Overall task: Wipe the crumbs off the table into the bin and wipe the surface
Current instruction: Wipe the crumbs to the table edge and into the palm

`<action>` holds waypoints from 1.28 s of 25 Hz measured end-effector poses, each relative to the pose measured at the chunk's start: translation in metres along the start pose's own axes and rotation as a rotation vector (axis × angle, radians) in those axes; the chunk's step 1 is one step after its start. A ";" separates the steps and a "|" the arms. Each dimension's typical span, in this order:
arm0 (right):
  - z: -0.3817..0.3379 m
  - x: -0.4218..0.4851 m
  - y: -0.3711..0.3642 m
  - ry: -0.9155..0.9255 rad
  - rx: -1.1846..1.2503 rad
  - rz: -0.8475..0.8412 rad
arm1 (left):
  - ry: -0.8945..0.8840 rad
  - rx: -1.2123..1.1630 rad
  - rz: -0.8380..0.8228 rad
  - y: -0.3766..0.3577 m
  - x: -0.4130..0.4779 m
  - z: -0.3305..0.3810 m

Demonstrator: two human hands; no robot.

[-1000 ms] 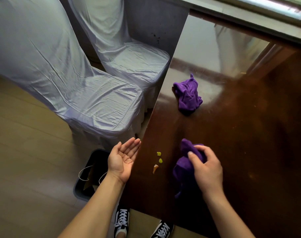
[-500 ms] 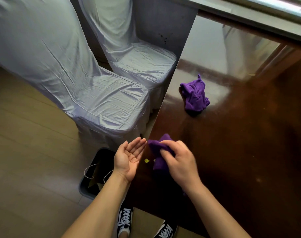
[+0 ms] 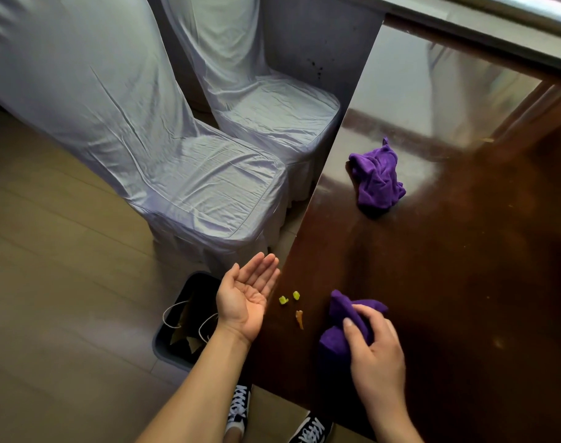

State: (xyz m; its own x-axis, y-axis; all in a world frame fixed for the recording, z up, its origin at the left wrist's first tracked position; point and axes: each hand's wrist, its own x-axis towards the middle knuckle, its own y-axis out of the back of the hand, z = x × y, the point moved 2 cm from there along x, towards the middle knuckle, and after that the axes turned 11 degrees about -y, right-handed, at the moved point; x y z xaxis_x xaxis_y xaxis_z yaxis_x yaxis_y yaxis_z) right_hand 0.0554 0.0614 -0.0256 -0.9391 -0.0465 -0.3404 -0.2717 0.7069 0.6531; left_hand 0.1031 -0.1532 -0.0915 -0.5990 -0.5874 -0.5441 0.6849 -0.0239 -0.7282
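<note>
Crumbs, two small yellow-green bits and one orange sliver, lie on the dark glossy table just inside its left edge, between a person's two hands. The right hand presses a bunched purple cloth onto the tabletop, fingers curled and gripping it, just right of the crumbs. The left hand hovers at the table's edge, palm up and cupped, fingers spread and holding nothing. Below it on the floor stands a dark bin with a paper bag inside. A second purple cloth lies crumpled farther up the table, well apart.

The likely risk is a miss at the edge: the crumbs are light and scattered, so a fast sweep could flick them past the cupped palm and onto the floor beside the bin, which sits partly behind the left forearm rather than directly under the crumbs. The orange sliver lies nearer the cloth than the other two and may roll under a fold and be smeared. A loose cloth could also pass over the small bits.
</note>
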 end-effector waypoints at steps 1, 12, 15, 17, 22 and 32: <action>-0.008 -0.002 -0.012 0.002 0.028 0.004 | -0.001 0.001 -0.001 0.000 0.000 0.000; -0.013 0.008 0.010 -0.037 0.329 -0.057 | 0.034 -0.042 0.008 0.001 0.001 -0.001; 0.010 0.001 0.022 -0.188 0.226 -0.005 | 0.037 -0.061 0.009 0.004 0.002 -0.001; 0.010 -0.007 0.010 -0.181 0.145 0.012 | 0.042 -0.072 0.012 0.004 0.002 -0.001; -0.032 -0.001 -0.027 0.078 -0.025 -0.063 | 0.014 -0.023 0.003 0.005 -0.001 0.006; -0.070 -0.019 -0.050 0.369 -0.306 -0.253 | 0.038 0.005 0.013 0.019 -0.016 0.003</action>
State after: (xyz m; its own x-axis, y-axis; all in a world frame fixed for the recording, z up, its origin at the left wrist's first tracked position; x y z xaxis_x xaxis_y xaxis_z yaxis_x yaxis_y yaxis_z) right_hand 0.0717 -0.0225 -0.0045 -0.8330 -0.4723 -0.2881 -0.4958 0.4060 0.7677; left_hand 0.1273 -0.1467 -0.0949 -0.6051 -0.5568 -0.5691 0.6947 -0.0201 -0.7190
